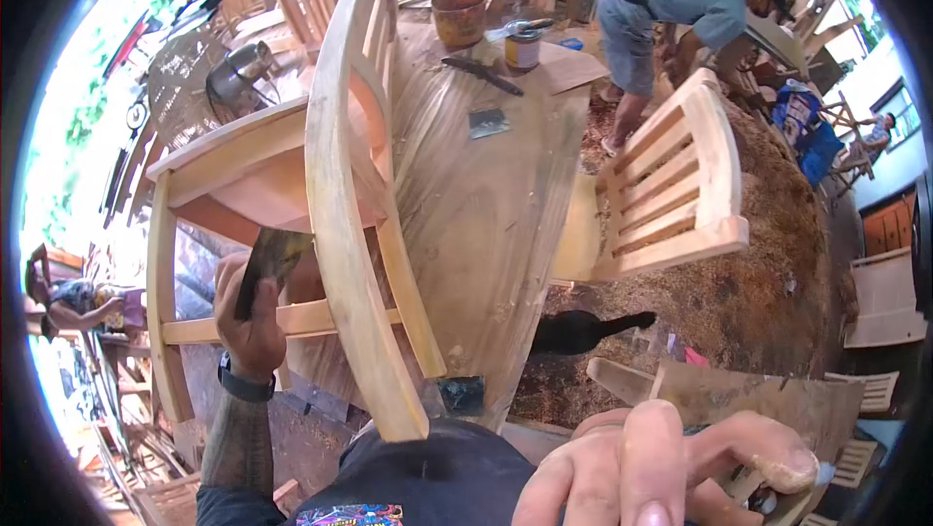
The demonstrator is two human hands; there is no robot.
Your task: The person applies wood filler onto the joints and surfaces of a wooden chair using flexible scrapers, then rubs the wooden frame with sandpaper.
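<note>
A pale wooden chair (335,186) lies tilted on the wooden worktable (466,225), its curved back post running down toward my body. Under the seat, my left hand (255,322), with a dark band at the wrist, grips a thin dark flat piece (267,268) beside the chair's lower rail. Close to the camera at the bottom right is my right hand (651,468). Its fingers are bent and spread apart, with pale dust on the fingertips, and nothing shows between them.
On the table are a stained bucket (459,18), an open can (522,48), a dark tool (483,75) and a small dark sheet (489,122). Another chair (675,176) stands to the right. A person (680,16) bends beyond it. A black animal (573,332) is below.
</note>
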